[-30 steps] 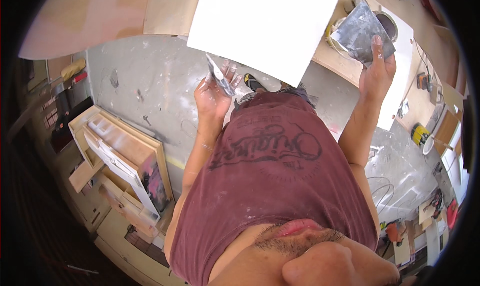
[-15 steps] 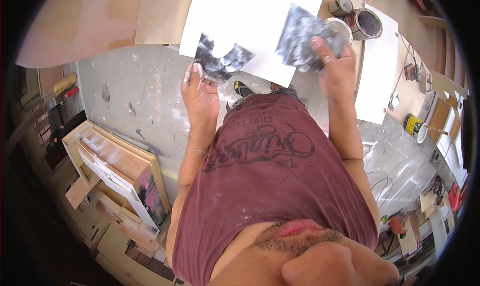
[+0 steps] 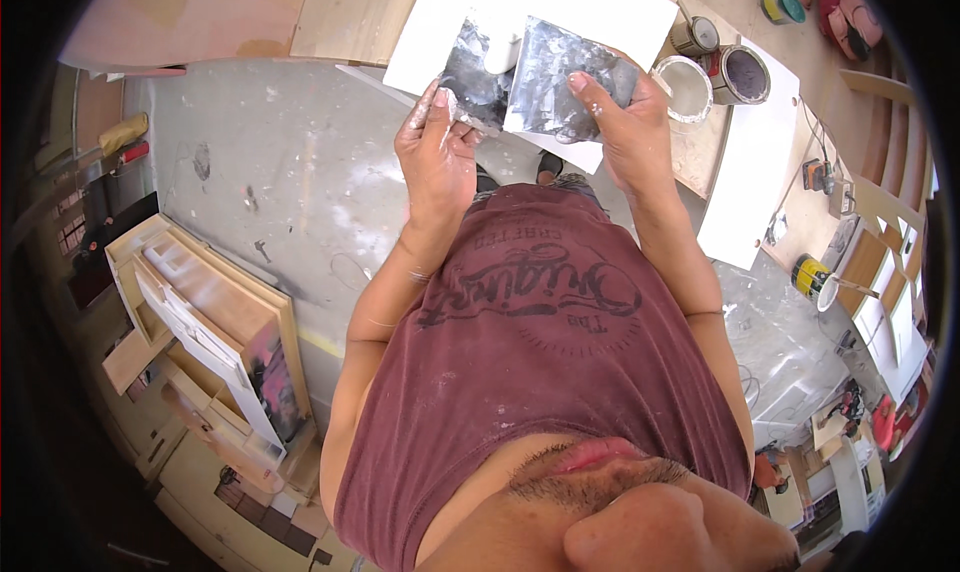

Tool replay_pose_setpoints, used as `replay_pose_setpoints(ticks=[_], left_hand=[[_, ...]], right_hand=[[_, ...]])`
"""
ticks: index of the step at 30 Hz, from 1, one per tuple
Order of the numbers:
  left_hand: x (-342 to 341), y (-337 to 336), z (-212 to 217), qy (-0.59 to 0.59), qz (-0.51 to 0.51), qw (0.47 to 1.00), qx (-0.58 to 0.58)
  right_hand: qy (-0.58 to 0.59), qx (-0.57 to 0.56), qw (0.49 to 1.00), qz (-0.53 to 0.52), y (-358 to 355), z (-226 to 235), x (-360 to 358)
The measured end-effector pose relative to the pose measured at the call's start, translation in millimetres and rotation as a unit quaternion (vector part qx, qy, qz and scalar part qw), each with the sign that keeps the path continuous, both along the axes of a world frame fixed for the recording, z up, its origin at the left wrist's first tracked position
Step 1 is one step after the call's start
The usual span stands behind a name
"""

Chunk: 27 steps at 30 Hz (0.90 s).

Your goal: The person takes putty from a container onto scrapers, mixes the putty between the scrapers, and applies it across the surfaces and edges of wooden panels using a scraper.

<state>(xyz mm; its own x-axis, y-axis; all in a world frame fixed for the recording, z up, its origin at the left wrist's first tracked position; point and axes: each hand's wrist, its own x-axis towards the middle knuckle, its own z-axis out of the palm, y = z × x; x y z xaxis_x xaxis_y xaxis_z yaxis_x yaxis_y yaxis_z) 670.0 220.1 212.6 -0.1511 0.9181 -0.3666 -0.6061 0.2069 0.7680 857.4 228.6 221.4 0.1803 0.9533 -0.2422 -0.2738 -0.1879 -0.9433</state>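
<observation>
My left hand (image 3: 438,162) grips a dark, paint-smeared flat plate (image 3: 468,77) by its near edge, thumb on top. A thick white paste (image 3: 503,54) sits on that plate. In my right hand (image 3: 632,137) is a square grey spreader blade (image 3: 550,77), streaked with white, with my thumb across its face and the other fingers behind. The blade's left edge overlaps or lies against the plate; whether they touch I cannot tell. White residue marks the fingers of both hands. Beneath them lies a white board (image 3: 425,42).
Right of the board stand a white-rimmed tub (image 3: 685,90), an open can of dark paint (image 3: 745,75) and a smaller can (image 3: 697,37). Another white panel (image 3: 745,162) lies farther right. Wooden drawer units (image 3: 205,312) rest on the stained floor (image 3: 230,172) at left.
My right hand has brought the spreader blade leftward, up to the plate. The left hand with its plate has shifted right and slightly up. The white paste now shows more clearly.
</observation>
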Motion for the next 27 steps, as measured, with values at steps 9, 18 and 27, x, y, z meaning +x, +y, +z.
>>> replay_pose_setpoints(ticks=[9, 18, 27], left_hand=[[15, -23, 11, 0.287, -0.069, 0.954, 0.054], [-23, -52, -24, 0.111, 0.046, 0.992, -0.022], [-65, -88, -39, -0.077, 0.158, 0.984, 0.007]], right_hand=[[0.049, -0.023, 0.998, 0.039, 3, -9, -3], [-0.081, 0.081, 0.993, 0.023, 49, 11, 54], [-0.406, 0.176, 0.849, 0.289, 151, 12, 152]])
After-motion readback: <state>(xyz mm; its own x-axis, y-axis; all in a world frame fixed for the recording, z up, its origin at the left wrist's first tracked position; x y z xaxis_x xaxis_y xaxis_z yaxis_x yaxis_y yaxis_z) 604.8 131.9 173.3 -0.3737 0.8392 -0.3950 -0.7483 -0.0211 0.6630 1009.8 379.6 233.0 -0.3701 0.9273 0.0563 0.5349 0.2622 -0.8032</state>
